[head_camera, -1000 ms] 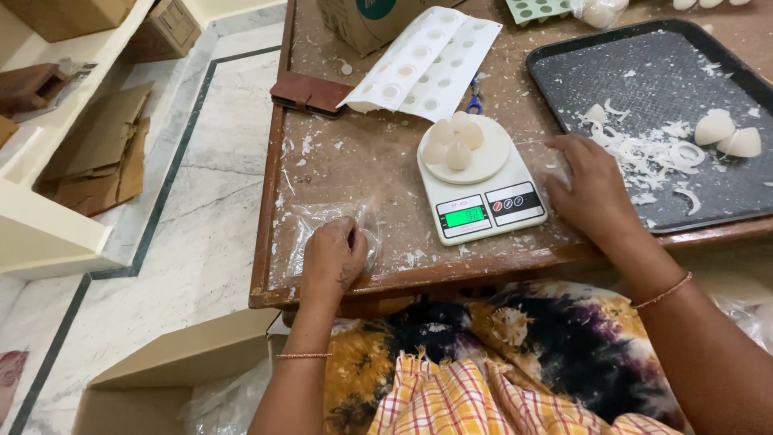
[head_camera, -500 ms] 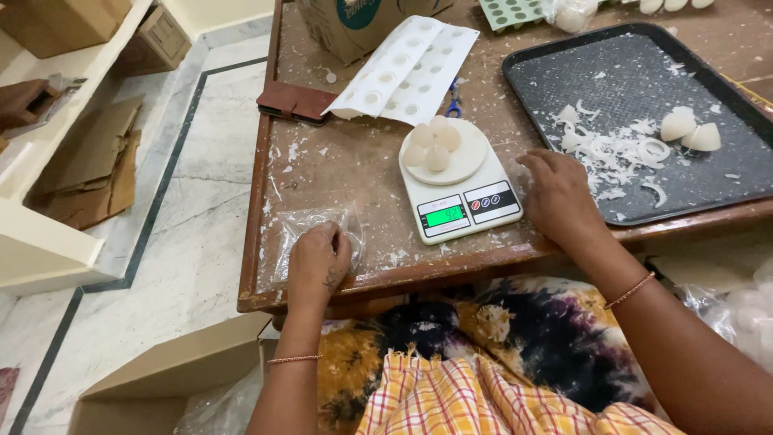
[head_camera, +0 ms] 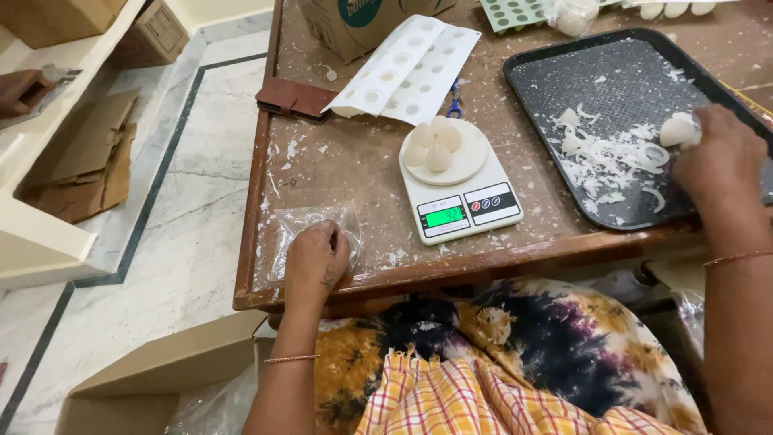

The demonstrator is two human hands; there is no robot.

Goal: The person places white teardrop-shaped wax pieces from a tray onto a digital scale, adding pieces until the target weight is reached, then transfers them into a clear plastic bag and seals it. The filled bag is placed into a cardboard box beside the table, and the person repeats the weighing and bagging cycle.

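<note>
My left hand pins a clear bag flat at the table's front-left corner; my right hand curls over a white piece on the black tray. Four pieces sit heaped on the scale; a careless nudge might roll one off.

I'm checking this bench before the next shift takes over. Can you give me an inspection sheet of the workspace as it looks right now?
Surface: brown wooden table, strewn with white flakes.
Job's things: white digital scale, display lit green, four pale rounded pieces on its pan; clear plastic bag; one white piece on the black tray among shavings.
Clutter: white mould sheet, brown wallet, cardboard box, green mould.
Grip: left hand presses on the bag; right hand touches the white piece.
Cables: nothing seen.
Surroundings: marble floor, cardboard scraps, open carton below.
</note>
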